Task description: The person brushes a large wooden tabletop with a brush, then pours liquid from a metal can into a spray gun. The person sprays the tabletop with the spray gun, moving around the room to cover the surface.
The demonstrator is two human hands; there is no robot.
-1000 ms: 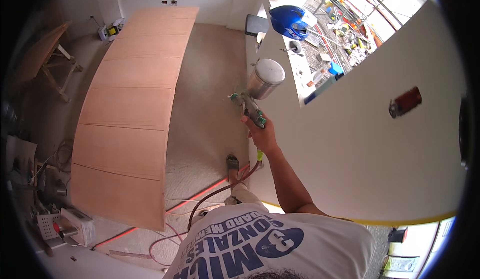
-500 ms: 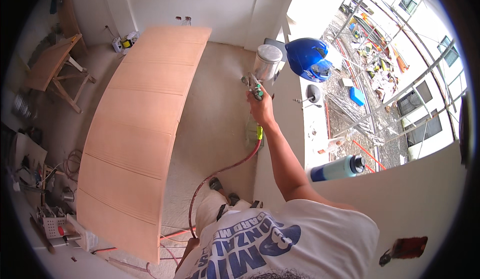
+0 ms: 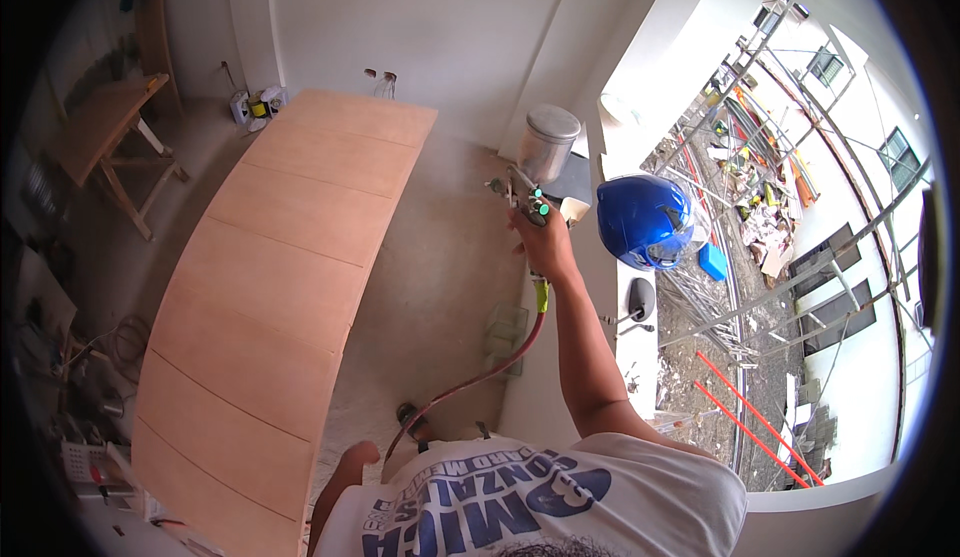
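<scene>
My right hand (image 3: 546, 247), arm stretched forward, is closed round a spray gun (image 3: 519, 192) with a round metal cup (image 3: 551, 137) on top. The gun's nozzle points left. A dark red air hose (image 3: 485, 381) runs from the grip's yellow-green end down towards my body. Left of the gun lies a long, light-brown wooden panel (image 3: 270, 242) with grooves across it, apart from the gun. Close to the panel's right edge and the hose, my left hand (image 3: 360, 455) shows only in part; its fingers are hidden.
On the window ledge at the right are a blue helmet (image 3: 643, 221) and a dark mirror (image 3: 641, 299). A second panel (image 3: 105, 127) rests on a wooden trestle (image 3: 128, 192) at far left. Containers (image 3: 258, 107) stand by the back wall. Scaffolding (image 3: 800, 302) is outside.
The view has shifted, so the helmet and gun appear lower and farther right. My left hand has risen beside the hose. The bottle on the ledge is out of sight. My right hand keeps its grip.
</scene>
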